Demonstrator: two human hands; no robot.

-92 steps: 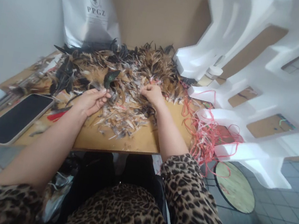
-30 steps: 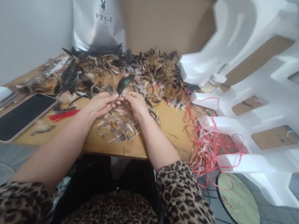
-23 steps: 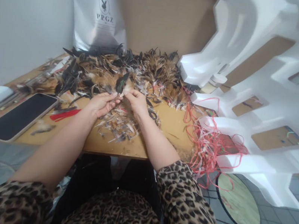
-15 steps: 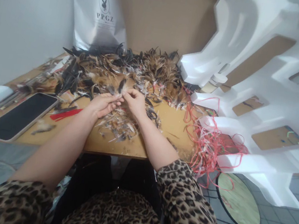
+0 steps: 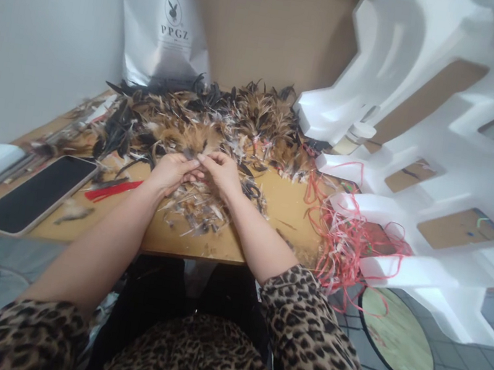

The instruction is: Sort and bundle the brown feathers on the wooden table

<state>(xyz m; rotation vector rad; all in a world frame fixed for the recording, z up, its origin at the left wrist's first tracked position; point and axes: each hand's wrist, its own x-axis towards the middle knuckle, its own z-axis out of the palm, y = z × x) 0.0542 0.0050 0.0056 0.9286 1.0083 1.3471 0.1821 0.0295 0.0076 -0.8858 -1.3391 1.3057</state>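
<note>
My left hand (image 5: 172,173) and my right hand (image 5: 223,175) meet over the table, thumbs and forefingers pinched together. A small feather (image 5: 192,154) shows at the fingertips, its dark grey fluff poking out; its lower end is hidden by the fingers. It overlaps the brown feathers behind, so its outline is hard to make out. Past the hands spreads a heap of brown and black feathers (image 5: 258,115). Below the fingers lie loose feather scraps (image 5: 196,211) on the wooden tabletop (image 5: 289,201).
A phone (image 5: 37,192) and red strips (image 5: 112,190) lie to the left. Tangled pink-red ribbon (image 5: 340,250) hangs over the right edge beside white foam packing (image 5: 402,269). A lidded jar (image 5: 356,137) stands near it. Behind stands a silver-white bag (image 5: 164,53). A round stool (image 5: 396,335) is lower right.
Both hands have drawn closer together, the right shifting slightly left. The dark feather that stood up above the fingertips now shows less. The view has shifted slightly.
</note>
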